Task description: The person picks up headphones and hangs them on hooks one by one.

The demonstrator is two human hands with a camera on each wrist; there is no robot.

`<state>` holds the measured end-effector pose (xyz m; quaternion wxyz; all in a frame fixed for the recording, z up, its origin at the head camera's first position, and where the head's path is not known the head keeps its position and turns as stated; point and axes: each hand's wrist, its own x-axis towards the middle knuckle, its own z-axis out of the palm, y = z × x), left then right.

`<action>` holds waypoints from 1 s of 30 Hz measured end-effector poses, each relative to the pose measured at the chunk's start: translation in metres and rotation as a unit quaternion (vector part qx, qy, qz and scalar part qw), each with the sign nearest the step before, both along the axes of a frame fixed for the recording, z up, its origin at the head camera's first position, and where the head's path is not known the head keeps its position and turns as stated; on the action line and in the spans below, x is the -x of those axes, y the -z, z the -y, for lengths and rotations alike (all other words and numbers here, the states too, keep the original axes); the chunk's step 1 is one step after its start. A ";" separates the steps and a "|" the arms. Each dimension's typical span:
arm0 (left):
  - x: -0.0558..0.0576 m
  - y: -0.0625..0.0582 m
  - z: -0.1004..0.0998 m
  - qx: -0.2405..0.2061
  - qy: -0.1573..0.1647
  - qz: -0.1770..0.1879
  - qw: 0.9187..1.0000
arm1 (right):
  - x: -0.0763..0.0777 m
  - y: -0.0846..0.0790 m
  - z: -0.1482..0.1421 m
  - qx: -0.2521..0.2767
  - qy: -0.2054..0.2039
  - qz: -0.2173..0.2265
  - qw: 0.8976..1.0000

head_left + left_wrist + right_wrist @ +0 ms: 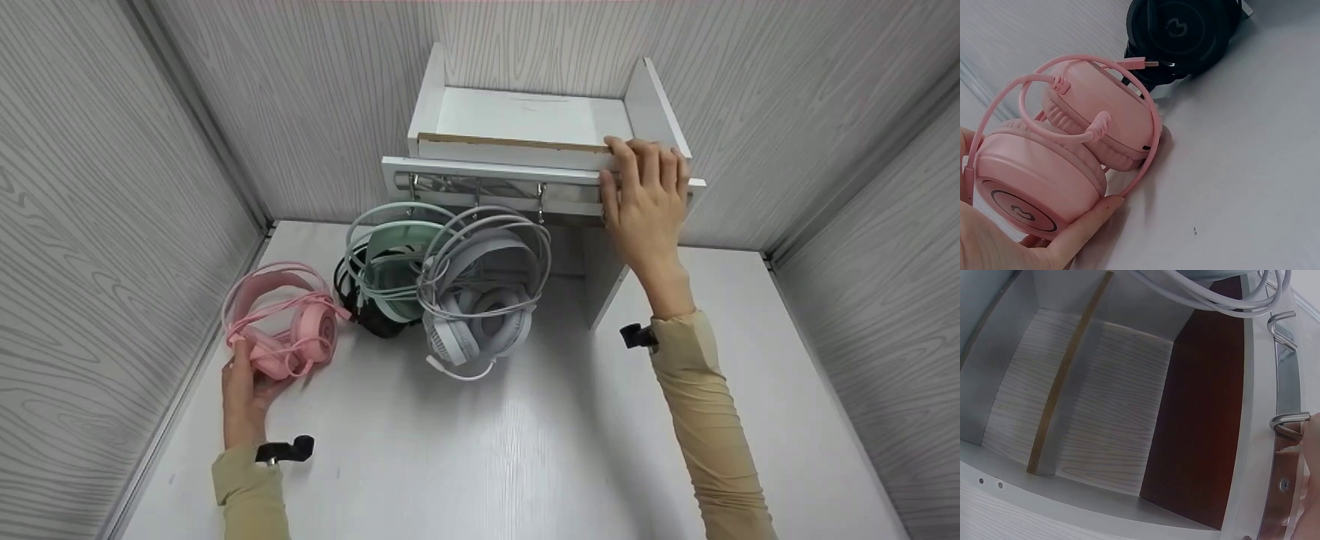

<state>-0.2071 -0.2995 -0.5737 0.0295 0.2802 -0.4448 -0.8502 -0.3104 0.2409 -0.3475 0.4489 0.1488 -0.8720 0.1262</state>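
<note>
At the left of the head view, my left hand (244, 382) grips a pink headset (281, 322) low down by an ear cup, its cable looped around it. The left wrist view shows thumb and fingers around the pink ear cup (1039, 180). My right hand (649, 199) holds the front right of a white shelf unit (517, 116), fingers over its top edge and thumb against the hook rail (577, 178). Under that rail hang a light grey headset (487, 300) and a mint green headset (390, 270), their cables coiled.
Behind the green headset is a black headset (379, 319), also seen as a black ear cup (1179, 34) in the left wrist view. Metal hooks (1289, 422) line the rail. The unit stands on a white tabletop (480, 457) between wood-grain panels (67, 247).
</note>
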 end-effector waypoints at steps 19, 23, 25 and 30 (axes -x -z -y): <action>-0.028 -0.001 -0.016 0.045 -0.039 -0.028 0.998 | 0.000 0.001 0.001 0.001 -0.002 0.003 1.000; -0.034 -0.002 -0.020 0.056 -0.057 -0.058 0.995 | -0.001 0.001 0.001 0.000 0.001 0.005 1.000; -0.037 -0.004 -0.022 0.056 -0.070 -0.081 0.993 | -0.001 0.001 0.000 0.000 0.003 0.005 1.000; -0.047 -0.012 -0.030 0.062 -0.112 -0.143 0.981 | -0.001 0.000 0.000 -0.001 0.002 0.007 1.000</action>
